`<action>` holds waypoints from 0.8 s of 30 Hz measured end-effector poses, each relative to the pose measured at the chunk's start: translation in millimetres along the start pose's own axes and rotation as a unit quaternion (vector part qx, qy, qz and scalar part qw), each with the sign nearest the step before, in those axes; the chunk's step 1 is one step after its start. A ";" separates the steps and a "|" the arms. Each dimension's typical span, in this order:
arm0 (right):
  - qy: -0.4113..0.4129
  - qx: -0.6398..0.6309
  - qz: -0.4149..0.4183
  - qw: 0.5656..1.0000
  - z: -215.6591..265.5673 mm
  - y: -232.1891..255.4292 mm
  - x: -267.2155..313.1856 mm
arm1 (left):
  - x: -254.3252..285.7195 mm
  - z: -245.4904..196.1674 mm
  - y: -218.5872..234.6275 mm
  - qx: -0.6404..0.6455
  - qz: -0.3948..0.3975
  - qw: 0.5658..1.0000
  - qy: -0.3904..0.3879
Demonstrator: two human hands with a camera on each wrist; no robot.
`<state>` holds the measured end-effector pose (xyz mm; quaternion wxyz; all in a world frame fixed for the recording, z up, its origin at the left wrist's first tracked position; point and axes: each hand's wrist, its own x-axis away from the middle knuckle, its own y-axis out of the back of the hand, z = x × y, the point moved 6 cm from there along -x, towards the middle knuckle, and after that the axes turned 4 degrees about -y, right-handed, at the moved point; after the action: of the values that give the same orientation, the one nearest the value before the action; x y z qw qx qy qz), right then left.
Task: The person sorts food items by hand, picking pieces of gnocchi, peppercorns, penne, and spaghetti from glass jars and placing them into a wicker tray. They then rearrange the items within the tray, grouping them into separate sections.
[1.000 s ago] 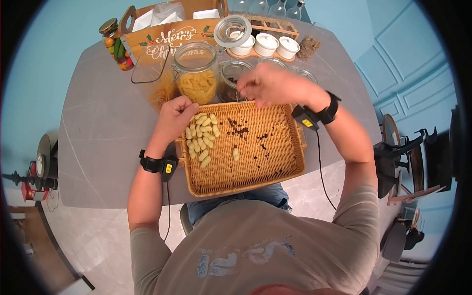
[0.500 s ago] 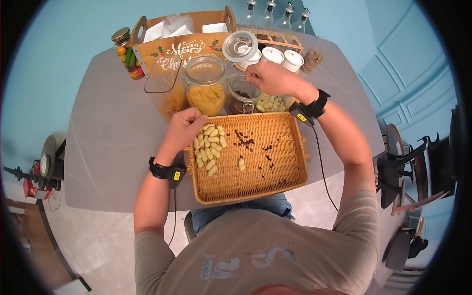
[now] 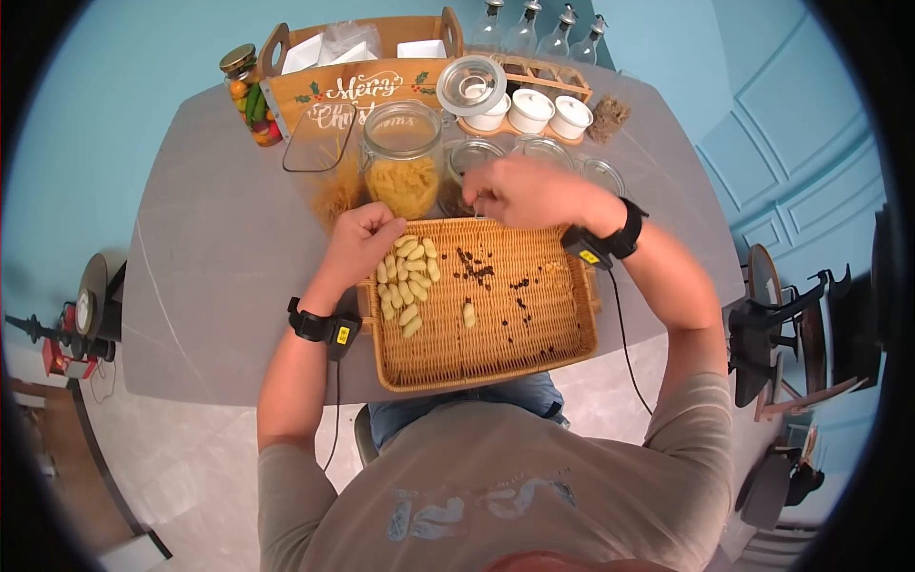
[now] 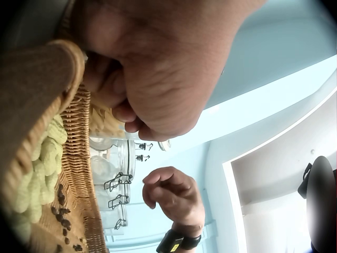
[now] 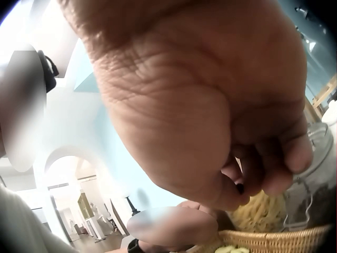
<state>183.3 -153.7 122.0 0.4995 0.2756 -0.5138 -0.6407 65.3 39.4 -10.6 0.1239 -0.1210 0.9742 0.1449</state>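
right wrist view, right fingers (image 5: 278, 183) pinching a dark bean (image 5: 240, 187), left fingers (image 4: 112, 88) curled on wicker basket (image 3: 486, 377)

A grey bench (image 3: 205, 238) with faint pale veining and rounded corners is carrying all items. A wicker tray (image 3: 429, 360) is sitting at its near edge. Just behind, a spaghetti container (image 3: 334, 191), a pasta jar (image 3: 402, 186), a dark-filled jar (image 3: 465, 158) — partly hidden — and two further glass jars (image 3: 545, 149) are standing in a row. Along the far side, a vegetable jar (image 3: 254, 105), a lettered wooden crate (image 3: 419, 76), a bottle rack (image 3: 578, 84) and a small wooden board (image 3: 558, 136) are resting — all upright or flat.
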 end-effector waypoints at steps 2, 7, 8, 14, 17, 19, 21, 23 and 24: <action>0.018 0.017 0.053 0.998 7.6 -24.7 5.3 | 0.4 0.6 -0.9 0.003 0.001 1.000 -0.001; 0.017 0.057 0.108 0.992 2.3 -81.7 11.2 | 0.6 -2.6 -1.6 0.001 0.006 1.000 -0.005; 0.021 0.066 0.104 0.992 -0.6 -87.9 10.6 | 0.5 -1.8 -1.6 0.003 0.007 1.000 -0.004; 0.027 0.020 0.090 0.995 -7.3 -93.3 10.3 | 0.9 -0.2 -1.5 -0.004 0.013 1.000 -0.001; 0.018 0.045 0.102 0.994 -0.3 -56.8 11.2 | -0.1 -1.4 -0.5 -0.006 0.013 1.000 -0.001; 0.007 -0.021 -0.012 1.000 -7.2 -17.0 6.4 | 0.4 -1.9 -1.6 0.002 0.015 1.000 0.003; -0.028 0.000 -0.089 0.996 -15.5 9.1 0.9 | 0.5 0.3 -2.7 0.008 0.014 1.000 0.004; -0.011 0.061 -0.175 0.983 -18.5 24.2 -1.8 | 0.1 -0.3 -2.2 0.002 0.015 1.000 0.009; -0.004 0.069 -0.183 0.981 -11.7 29.5 -1.4 | 0.3 -1.5 -1.2 -0.007 0.015 1.000 0.013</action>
<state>204.5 -156.2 145.6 0.3519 0.3959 -0.4997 -0.6853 65.0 37.7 -9.6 0.1083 -0.1086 0.9765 0.1517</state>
